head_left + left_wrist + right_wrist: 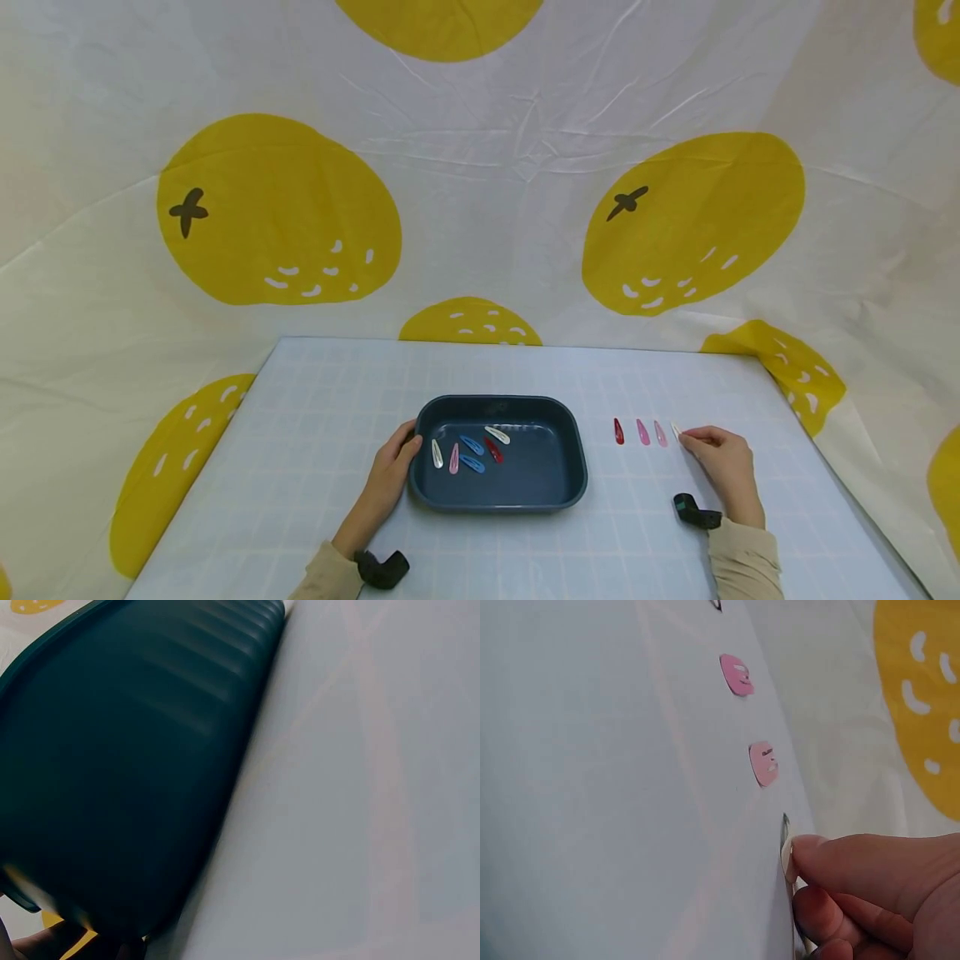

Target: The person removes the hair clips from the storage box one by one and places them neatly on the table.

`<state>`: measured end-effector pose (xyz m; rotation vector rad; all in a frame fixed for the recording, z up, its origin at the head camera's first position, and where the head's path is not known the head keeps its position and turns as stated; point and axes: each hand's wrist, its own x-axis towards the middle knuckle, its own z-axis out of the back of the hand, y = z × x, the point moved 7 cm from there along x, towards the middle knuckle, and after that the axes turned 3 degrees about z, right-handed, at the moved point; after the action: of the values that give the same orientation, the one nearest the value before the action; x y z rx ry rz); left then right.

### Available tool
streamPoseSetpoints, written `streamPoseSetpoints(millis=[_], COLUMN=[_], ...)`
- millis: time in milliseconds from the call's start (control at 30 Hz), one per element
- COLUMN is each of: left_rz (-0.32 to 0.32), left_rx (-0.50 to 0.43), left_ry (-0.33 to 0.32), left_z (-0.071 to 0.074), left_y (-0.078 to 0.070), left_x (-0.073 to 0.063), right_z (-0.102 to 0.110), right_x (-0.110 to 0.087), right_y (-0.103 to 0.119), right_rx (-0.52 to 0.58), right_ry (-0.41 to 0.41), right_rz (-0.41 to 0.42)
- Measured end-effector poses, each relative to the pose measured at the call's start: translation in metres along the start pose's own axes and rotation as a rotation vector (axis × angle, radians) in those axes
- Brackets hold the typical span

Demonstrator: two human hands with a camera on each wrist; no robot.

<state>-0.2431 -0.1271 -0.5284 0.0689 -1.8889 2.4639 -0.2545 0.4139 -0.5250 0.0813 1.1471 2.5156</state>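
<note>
My right hand [722,465] pinches a cream-white snap hair clip [788,855] between thumb and fingers, right at the table surface. To its left a light pink clip [661,433], a deeper pink clip [642,432] and a red clip [618,431] lie in a row. My left hand [392,468] grips the left side of a dark blue rectangular tray [517,507], thumb at the rim. Inside, toward the tray's left half, are two blue clips [472,463], two whitish clips [437,453], a pink clip [453,458] and a red clip [493,450].
A pale checked cloth covers the table [330,383]. Behind and around it hangs a white curtain [480,225] with large yellow fruit shapes. Dark wrist cameras sit on both forearms, the left camera [382,570] close to the table's front.
</note>
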Motion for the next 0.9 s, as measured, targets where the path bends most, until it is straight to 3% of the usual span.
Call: streamPoseSetpoints(millis=[900], left_rz=[0.011], left_rx=[-0.008], left_ry=[0.001], left_z=[0.0], left_y=[0.001], left_x=[0.001], right_z=[0.001], right_x=[0.0], right_y=[0.01], right_rx=[-0.036], right_ry=[-0.073], right_rz=[-0.021])
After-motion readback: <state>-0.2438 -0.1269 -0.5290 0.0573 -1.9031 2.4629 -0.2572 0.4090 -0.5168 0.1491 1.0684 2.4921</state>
